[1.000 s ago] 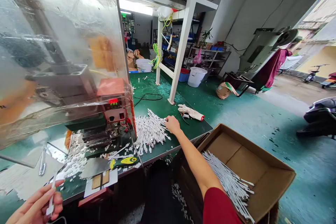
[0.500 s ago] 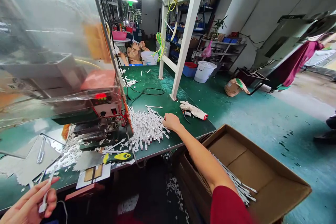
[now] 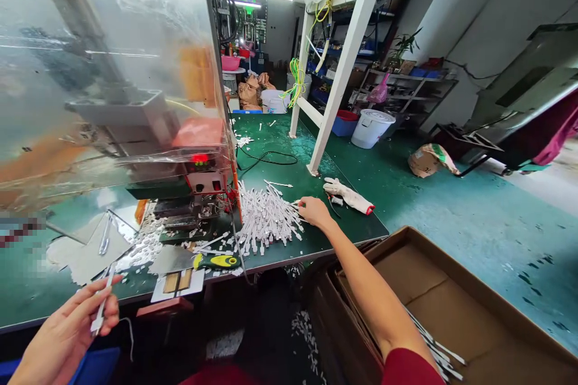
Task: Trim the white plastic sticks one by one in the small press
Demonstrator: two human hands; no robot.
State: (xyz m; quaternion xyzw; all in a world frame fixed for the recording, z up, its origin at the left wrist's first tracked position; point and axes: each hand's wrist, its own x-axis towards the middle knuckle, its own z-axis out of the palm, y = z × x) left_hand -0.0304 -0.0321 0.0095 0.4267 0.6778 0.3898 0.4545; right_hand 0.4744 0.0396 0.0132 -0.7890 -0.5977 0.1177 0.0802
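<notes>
Two hands work around one heap of white plastic strips point(image 3: 266, 222), which lies on a green bench top point(image 3: 271, 144) at 12 o'clock, against the right side of a bench machine point(image 3: 198, 192). The right hand point(image 3: 316, 212) rests at the heap's 3 o'clock edge, slack and open, its fingers point(image 3: 303, 206) touching the strips without closing on them. The left hand point(image 3: 67, 337), low at 7 o'clock, is curled, pinching a single white strip point(image 3: 102, 307) that stands tilted between thumb and fingers.

No brand or label can be read on anything here. The machine's red digital readout point(image 3: 199, 158) glows, but its figures are too blurred to make out, and a clear plastic sheet point(image 3: 112, 72) hangs in front of the machine at 10 o'clock.

At 8 o'clock, a tool with a yellow-and-black grip point(image 3: 217, 261) lies near the bench's front edge, beside scattered white offcuts point(image 3: 144, 246). A white work glove with a red cuff point(image 3: 347, 195) sits at 1 o'clock, with a narrow band of green bench between it and the right hand.

The right forearm, in a red sleeve point(image 3: 409, 370), crosses the bench's front edge and passes over an open cardboard box point(image 3: 451, 295) at 4 o'clock, where more white strips point(image 3: 440, 352) lie. A white bucket point(image 3: 372, 128) stands on the floor beyond the bench at 1 o'clock.
</notes>
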